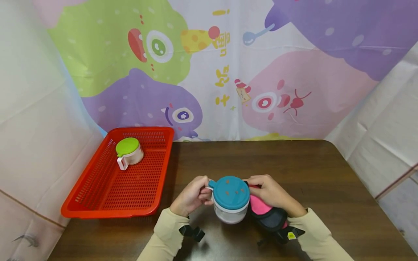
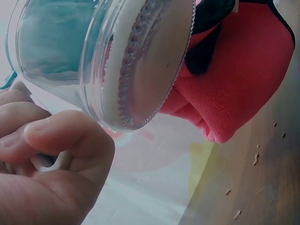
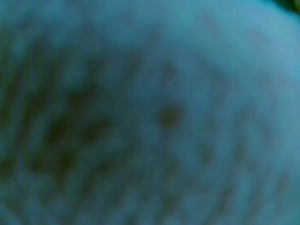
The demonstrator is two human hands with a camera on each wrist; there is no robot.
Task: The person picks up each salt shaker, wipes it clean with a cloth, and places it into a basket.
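My left hand [image 1: 194, 195] grips the handle of a clear seasoning jar [image 1: 230, 214] with a teal lid [image 1: 232, 192], held up over the table. Small brown bits lie on the lid. In the left wrist view the curled fingers [image 2: 70, 140] wrap the handle, and the jar's ribbed base [image 2: 154, 70] faces the camera. With my right hand [image 1: 269, 190] I hold a pink-red plush cloth [image 1: 260, 206] with black trim at the jar's right side. The cloth [image 2: 234, 79] appears beside the base in the left wrist view. A blurred close surface fills the right wrist view.
A red plastic basket [image 1: 111, 214] stands on the left of the brown wooden table [image 1: 277, 159]. Inside it sits a similar jar with a green lid [image 1: 128, 146]. Several small brown flakes [image 2: 256, 159] lie on the table. A printed cartoon curtain [image 1: 209, 127] hangs behind.
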